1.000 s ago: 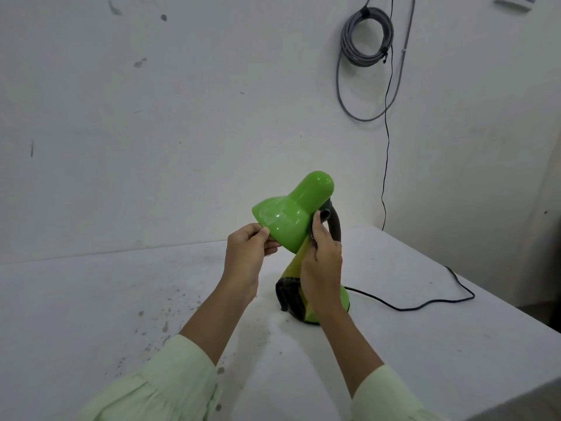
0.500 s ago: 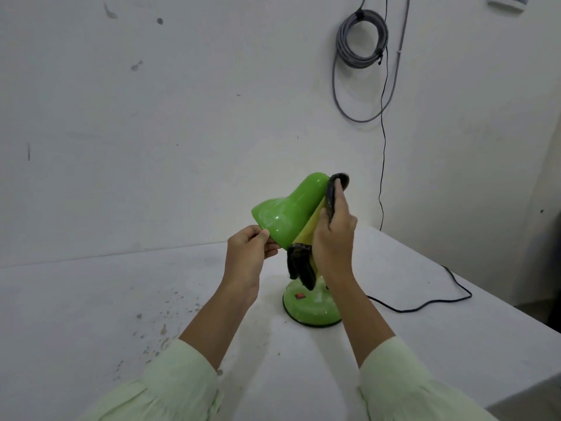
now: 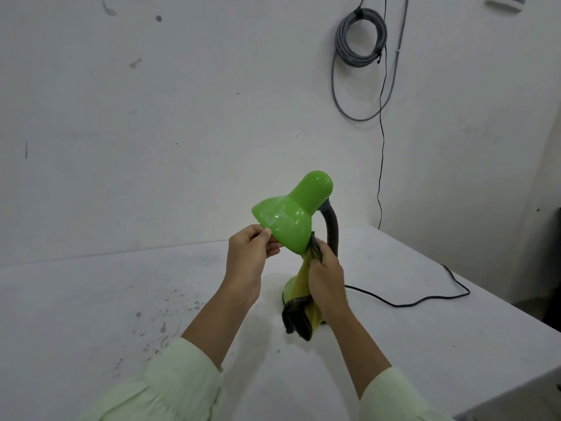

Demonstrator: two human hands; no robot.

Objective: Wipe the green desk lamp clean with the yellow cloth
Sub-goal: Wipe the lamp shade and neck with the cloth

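Down the gooseneck (image 3: 332, 226) the right hand (image 3: 326, 276) has slid, grip clenched on the limp yellow cloth (image 3: 299, 284); the left hand (image 3: 250, 253) pinches the shade rim (image 3: 256, 212) at 9 o'clock. The green desk lamp (image 3: 291, 214), standing on the surface (image 3: 425, 329), likely handles light and slippery.

White painted wall (image 3: 151, 117) behind counter, scuffed, few dark marks. Grey cable coil (image 3: 361, 38) hangs high on wall, loose loop drooping below. Thin black wire (image 3: 382, 147) runs straight down to counter's far edge. Side wall (image 3: 485, 147) meets it at corner on right. White counter (image 3: 91, 299), dark specks (image 3: 164, 326) scattered near front left. Light soft, even.
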